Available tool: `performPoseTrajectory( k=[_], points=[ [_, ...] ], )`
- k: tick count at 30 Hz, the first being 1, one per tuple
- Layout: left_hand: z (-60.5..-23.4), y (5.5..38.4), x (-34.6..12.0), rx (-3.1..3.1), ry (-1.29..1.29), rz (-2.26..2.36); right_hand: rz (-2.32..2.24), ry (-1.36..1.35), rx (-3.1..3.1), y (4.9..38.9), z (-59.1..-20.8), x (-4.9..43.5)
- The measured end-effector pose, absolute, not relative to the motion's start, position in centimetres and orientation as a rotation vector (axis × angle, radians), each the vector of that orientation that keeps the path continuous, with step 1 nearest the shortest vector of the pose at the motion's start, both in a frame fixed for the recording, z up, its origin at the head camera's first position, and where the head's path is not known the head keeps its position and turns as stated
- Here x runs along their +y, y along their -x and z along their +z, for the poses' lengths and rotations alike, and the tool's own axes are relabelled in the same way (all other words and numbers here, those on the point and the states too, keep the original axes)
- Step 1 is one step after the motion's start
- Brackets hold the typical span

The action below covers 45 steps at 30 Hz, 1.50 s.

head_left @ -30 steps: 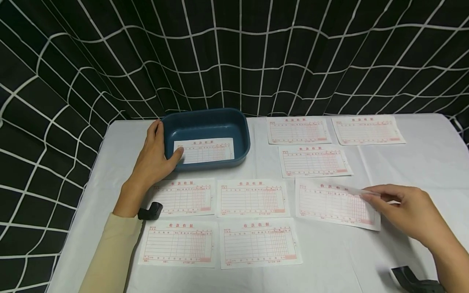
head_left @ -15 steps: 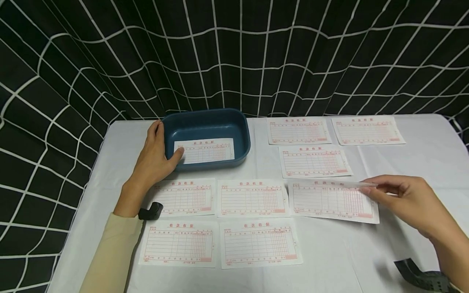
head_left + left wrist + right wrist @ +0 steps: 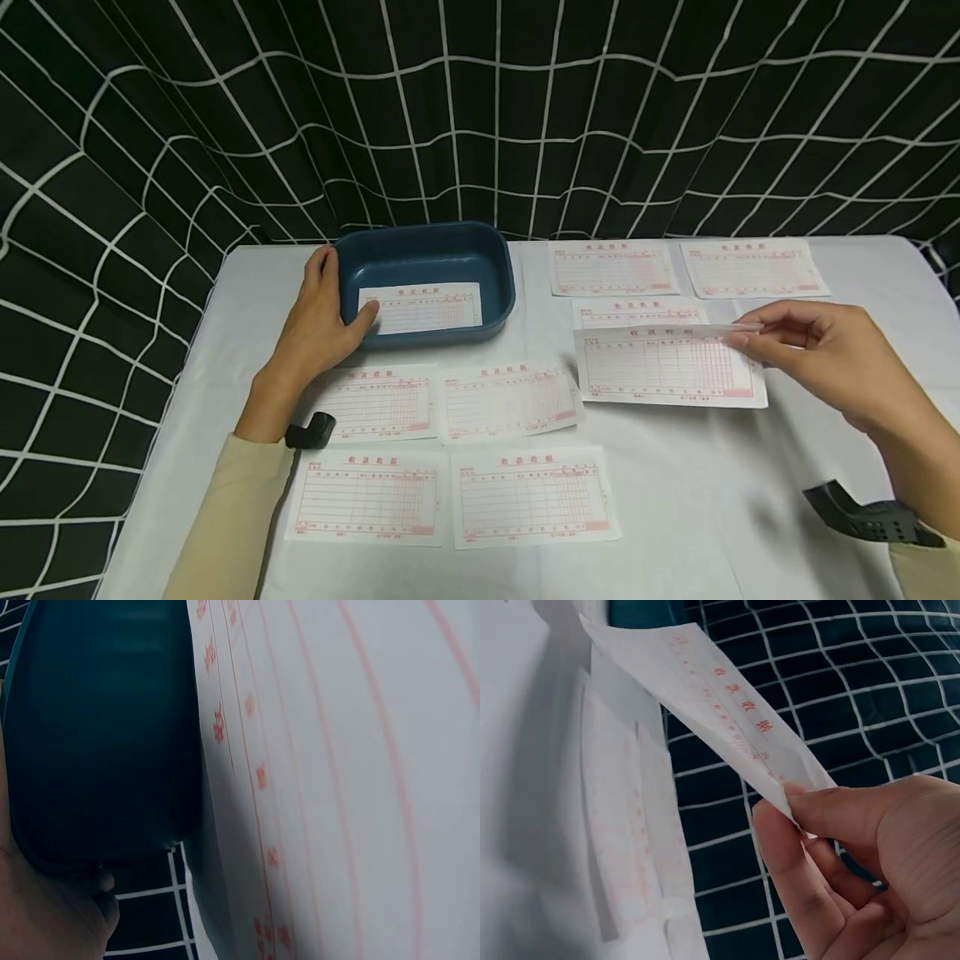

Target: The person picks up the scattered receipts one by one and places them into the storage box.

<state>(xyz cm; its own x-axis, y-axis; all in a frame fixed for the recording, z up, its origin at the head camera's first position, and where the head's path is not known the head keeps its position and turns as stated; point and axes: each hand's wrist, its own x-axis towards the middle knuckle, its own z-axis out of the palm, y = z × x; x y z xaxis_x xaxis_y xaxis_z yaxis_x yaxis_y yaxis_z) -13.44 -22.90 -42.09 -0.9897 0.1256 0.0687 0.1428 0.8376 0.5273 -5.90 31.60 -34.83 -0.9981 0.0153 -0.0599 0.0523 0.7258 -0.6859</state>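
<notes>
My left hand [image 3: 313, 329] holds the left end of a dark blue plastic basin [image 3: 420, 254], thumb over its near rim and fingers along the outside. One printed receipt slip [image 3: 427, 312] lies inside, beneath the thumb tip. On the right, my right hand [image 3: 825, 354] pinches another receipt slip [image 3: 660, 371] by its upper right corner, between thumb and index finger. That slip is raised above the table and covers most of a slip [image 3: 637, 310] behind it. In the right wrist view, the held slip [image 3: 705, 694] bends away from the fingertips.
Two slips [image 3: 613, 268] lie side by side at the back right. In front of the basin, several more are laid out in two rows, among them a front slip [image 3: 534, 500]. A white cloth [image 3: 675, 517] covers the table. Black grid-patterned curtain [image 3: 525, 108] hangs behind.
My right hand has lifted its slip off the table and carried it back and slightly left. The neighbouring slip at the middle has shifted, its right edge lifting. My left hand stays put.
</notes>
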Motion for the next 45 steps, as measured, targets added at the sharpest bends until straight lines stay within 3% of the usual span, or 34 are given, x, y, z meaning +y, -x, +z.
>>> performPoseTrajectory(
  k=[16,45],
  points=[
    [-41.8,13.7,-22.5,-2.998,0.208,-0.845,-1.446,-0.018,2.794,9.1,-31.8,29.5],
    [-42.0,13.4,-22.7,-2.983,0.200,-0.884,-1.437,0.394,2.673,17.5,-33.1,13.1]
  ],
)
